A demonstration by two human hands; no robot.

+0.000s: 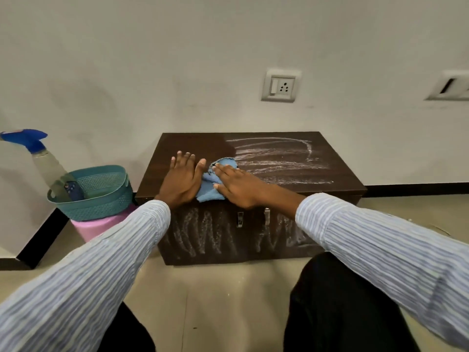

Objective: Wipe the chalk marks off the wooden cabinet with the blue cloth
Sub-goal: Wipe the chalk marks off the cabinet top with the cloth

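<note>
Cabinet: A low wooden cabinet (279, 179) at centre frame, its top's left half wiped dark; chalk marks (276, 161) remain on the right half and the front.
Basket: A teal basket (101, 196) at left holds a spray bottle (43, 158), apparently kept within reach.
Left hand (181, 180): Fingers spread flat on the top, likely bracing.
Right hand (238, 186): Pressed flat, open-palmed, pinning the cloth.
Cloth: The blue cloth (210, 189) lies bunched between both hands, at the edge of the unwiped chalk.
</note>
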